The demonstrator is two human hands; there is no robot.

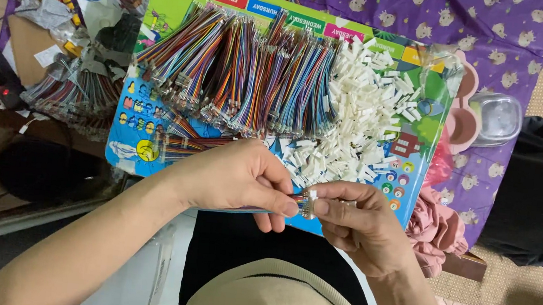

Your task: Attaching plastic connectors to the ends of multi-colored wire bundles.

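left hand fingers pinching wire bundle, right hand fingers gripping white connector between them

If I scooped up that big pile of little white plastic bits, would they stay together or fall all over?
The white plastic pieces lie loose in a jumbled heap on the colourful board, so they would probably spill and scatter. They look small and hollow, so likely very light. Their blocky shape suggests they would slide rather than roll. The bundled coloured wires beside them would likely stay together better.

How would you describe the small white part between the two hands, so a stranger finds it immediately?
Start at the colourful board, then go to its near edge. There the left hand and right hand pinch one white connector; unlike the loose connector pile, it meets coloured wires.
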